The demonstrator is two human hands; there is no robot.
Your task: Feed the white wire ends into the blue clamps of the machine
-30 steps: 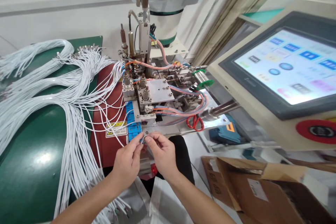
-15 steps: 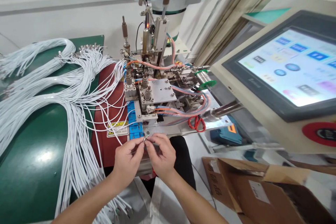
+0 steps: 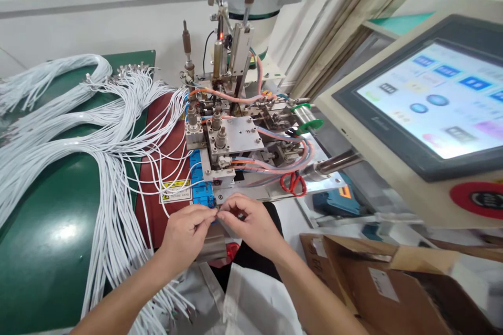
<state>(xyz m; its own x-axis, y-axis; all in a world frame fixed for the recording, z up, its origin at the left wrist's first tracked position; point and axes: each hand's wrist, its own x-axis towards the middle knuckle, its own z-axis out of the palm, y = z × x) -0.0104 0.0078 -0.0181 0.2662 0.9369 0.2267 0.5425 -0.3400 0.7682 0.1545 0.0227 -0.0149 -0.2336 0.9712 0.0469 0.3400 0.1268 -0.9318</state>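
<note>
In front of the machine's near corner, my left hand (image 3: 186,233) is closed in a pinch on a white cable (image 3: 164,207) that runs to it from the bundle. My right hand (image 3: 250,222) meets it fingertip to fingertip, thumb and forefinger pinched at the cable's thin wire end, which is mostly hidden by the fingers. Just beyond the fingertips lies a row of blue clamp blocks (image 3: 201,188), with several white cables laid into it. A large bundle of white cables (image 3: 112,193) spreads to the left, loose wire ends hanging near my left forearm.
The machine (image 3: 239,136) carries air hoses and a green-flanged solder spool (image 3: 304,118). Red-handled scissors (image 3: 293,184) lie at its front edge. A touchscreen panel (image 3: 436,99) juts in at right, above an open cardboard box (image 3: 393,282). A green table (image 3: 51,251) stands at left.
My right hand has turned and shifted slightly right, its wrist lower and further out. My left hand has moved a little left, with both sets of fingertips still together.
</note>
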